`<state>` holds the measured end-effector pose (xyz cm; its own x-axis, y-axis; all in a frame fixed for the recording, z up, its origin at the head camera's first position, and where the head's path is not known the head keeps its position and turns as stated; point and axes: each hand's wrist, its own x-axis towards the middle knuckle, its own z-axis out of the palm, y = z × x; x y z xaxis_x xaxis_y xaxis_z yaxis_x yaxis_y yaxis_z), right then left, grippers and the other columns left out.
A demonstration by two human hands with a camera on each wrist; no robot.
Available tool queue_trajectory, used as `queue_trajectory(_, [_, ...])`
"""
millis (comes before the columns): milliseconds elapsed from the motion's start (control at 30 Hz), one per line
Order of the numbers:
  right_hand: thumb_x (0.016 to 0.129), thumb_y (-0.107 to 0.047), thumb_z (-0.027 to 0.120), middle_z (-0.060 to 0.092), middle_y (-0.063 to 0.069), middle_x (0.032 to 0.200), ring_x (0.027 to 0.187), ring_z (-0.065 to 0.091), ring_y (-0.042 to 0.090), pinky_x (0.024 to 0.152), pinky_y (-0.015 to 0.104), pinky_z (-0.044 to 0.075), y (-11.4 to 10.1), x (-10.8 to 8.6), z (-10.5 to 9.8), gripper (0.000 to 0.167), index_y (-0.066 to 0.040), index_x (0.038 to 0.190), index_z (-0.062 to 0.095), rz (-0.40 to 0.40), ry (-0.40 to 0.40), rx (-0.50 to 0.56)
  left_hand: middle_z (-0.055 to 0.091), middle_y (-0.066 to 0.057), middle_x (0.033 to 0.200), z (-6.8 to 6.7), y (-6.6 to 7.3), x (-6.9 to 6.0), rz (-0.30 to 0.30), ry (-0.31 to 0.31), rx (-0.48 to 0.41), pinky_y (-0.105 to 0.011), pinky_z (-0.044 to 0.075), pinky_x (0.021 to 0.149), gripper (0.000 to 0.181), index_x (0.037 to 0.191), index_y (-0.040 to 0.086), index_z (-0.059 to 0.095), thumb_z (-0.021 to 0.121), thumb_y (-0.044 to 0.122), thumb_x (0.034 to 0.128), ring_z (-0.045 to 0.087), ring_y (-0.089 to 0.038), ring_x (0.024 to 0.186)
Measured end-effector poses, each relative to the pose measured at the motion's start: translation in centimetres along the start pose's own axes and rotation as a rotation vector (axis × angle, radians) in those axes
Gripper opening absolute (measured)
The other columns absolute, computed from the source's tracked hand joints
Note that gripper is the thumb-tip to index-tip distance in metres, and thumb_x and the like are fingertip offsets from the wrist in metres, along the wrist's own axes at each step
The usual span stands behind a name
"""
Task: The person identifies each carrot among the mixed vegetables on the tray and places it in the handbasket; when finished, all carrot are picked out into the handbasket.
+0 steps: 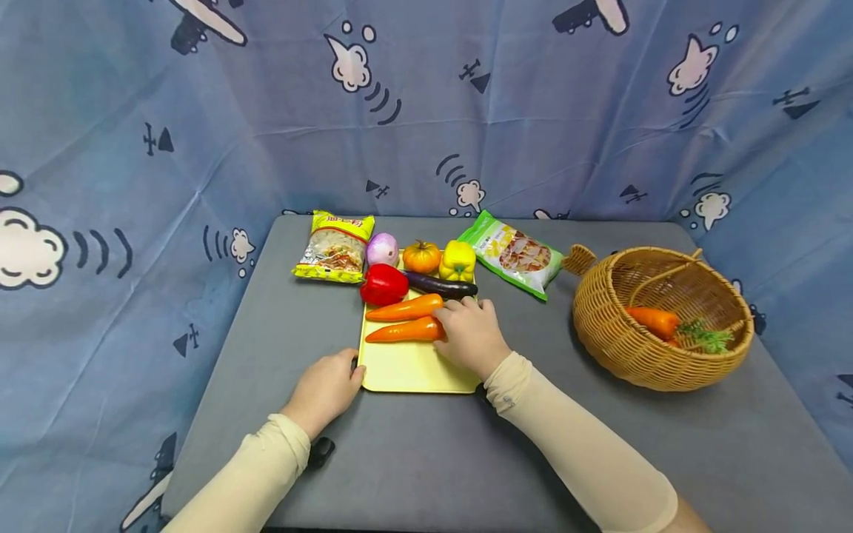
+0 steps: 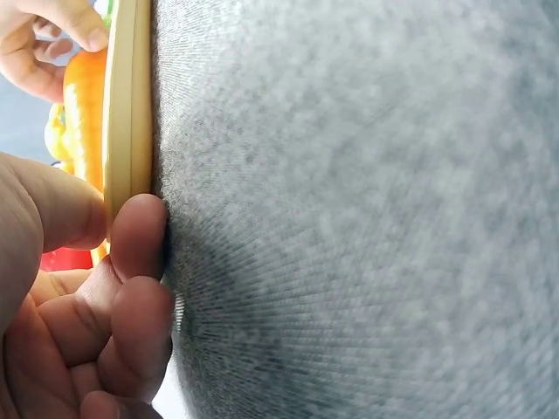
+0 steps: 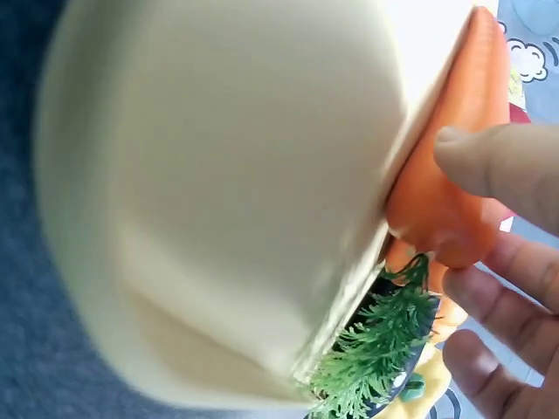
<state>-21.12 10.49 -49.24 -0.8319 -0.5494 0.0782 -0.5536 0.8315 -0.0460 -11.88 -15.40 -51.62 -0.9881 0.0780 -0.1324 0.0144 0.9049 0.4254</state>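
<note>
Carrots (image 1: pixel 402 331): two on one tray (image 1: pixel 415 374); left hand (image 1: pixel 325 390) pinching tray, right hand (image 1: pixel 473 334) gripping carrot.

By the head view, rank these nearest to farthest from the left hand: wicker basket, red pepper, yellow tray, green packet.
1. Yellow tray: left edge gripped by the left hand.
2. Red pepper: left side, toward the back.
3. Green packet: back, right of the tray.
4. Wicker basket: far right.

We see curtained-off, studio-like booth: blue printed cloth (image 1: pixel 413 96) hangs round 3 sides of grey table (image 1: pixel 266 318); wider room hidden.
</note>
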Motion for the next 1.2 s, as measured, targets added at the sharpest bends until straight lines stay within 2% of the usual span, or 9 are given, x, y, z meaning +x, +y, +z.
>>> queue_trajectory(200, [0.087, -0.041, 0.088, 0.072, 0.009, 0.131, 0.111, 0.065, 0.033, 0.088, 0.054, 0.051, 0.0, -0.1, 0.2, 0.048, -0.014, 0.126, 0.077, -0.019, -0.007, -0.003, 0.075, -0.022, 0.118, 0.1, 0.0, 0.0, 0.005, 0.006, 0.009, -0.054, 0.060, 0.087, 0.040, 0.132, -0.006, 0.068, 0.069, 0.023, 0.1056, 0.074, -0.039, 0.102])
queue_trajectory(367, [0.083, -0.040, 0.083, 0.076, 0.004, 0.120, 0.100, 0.063, 0.027, 0.084, 0.048, 0.050, 0.3, -0.6, -0.3, 0.040, -0.016, 0.115, 0.080, -0.053, 0.010, -0.014, 0.075, -0.021, 0.114, 0.1, 0.0, -0.1, 0.015, 0.009, 0.008, -0.053, 0.060, 0.084, 0.039, 0.132, -0.006, 0.068, 0.070, 0.023, 0.1055, 0.074, -0.038, 0.098])
queue_trajectory(467, [0.080, -0.041, 0.081, 0.077, 0.002, 0.111, 0.093, 0.063, 0.024, 0.077, 0.043, 0.049, 0.4, -1.3, -1.4, 0.037, -0.017, 0.109, 0.081, -0.076, 0.065, 0.012, 0.075, -0.021, 0.116, 0.2, -0.1, -0.2, 0.009, 0.008, 0.001, -0.053, 0.060, 0.085, 0.039, 0.133, -0.006, 0.068, 0.070, 0.023, 0.1056, 0.074, -0.038, 0.099])
queue_trajectory(600, [0.079, -0.041, 0.082, 0.077, 0.002, 0.104, 0.088, 0.065, 0.023, 0.073, 0.041, 0.050, 1.1, -2.7, -4.0, 0.039, -0.015, 0.108, 0.082, -0.088, 0.164, 0.047, 0.075, -0.021, 0.117, 0.1, -0.1, -0.2, 0.003, 0.008, -0.001, -0.052, 0.060, 0.086, 0.039, 0.133, -0.006, 0.068, 0.069, 0.022, 0.1059, 0.074, -0.038, 0.101])
queue_trajectory(733, [0.078, -0.041, 0.085, 0.075, 0.002, 0.101, 0.085, 0.065, 0.023, 0.072, 0.043, 0.053, 2.8, -4.3, -6.6, 0.041, -0.012, 0.108, 0.082, -0.087, 0.254, 0.049, 0.075, -0.021, 0.117, -0.1, 0.0, -0.2, 0.003, 0.005, 0.008, -0.052, 0.060, 0.085, 0.039, 0.133, -0.006, 0.068, 0.069, 0.022, 0.1061, 0.074, -0.038, 0.100])
queue_trajectory(933, [0.077, -0.040, 0.084, 0.076, 0.006, 0.098, 0.083, 0.067, 0.028, 0.070, 0.047, 0.053, 5.7, -6.5, -9.2, 0.041, -0.010, 0.106, 0.081, -0.069, 0.349, -0.026, 0.075, -0.021, 0.116, -0.3, -0.1, -0.3, 0.003, -0.003, 0.004, -0.052, 0.060, 0.084, 0.039, 0.132, -0.006, 0.068, 0.069, 0.022, 0.1057, 0.074, -0.038, 0.100])
queue_trajectory(1200, [0.074, -0.035, 0.085, 0.074, 0.010, 0.092, 0.075, 0.065, 0.031, 0.059, 0.047, 0.049, 10.5, -9.5, -12.3, 0.041, -0.007, 0.103, 0.081, 0.017, 0.436, -0.059, 0.075, -0.022, 0.117, -0.3, 0.0, -0.3, 0.007, -0.005, 0.008, -0.054, 0.060, 0.084, 0.039, 0.133, -0.006, 0.068, 0.068, 0.022, 0.1060, 0.074, -0.039, 0.101])
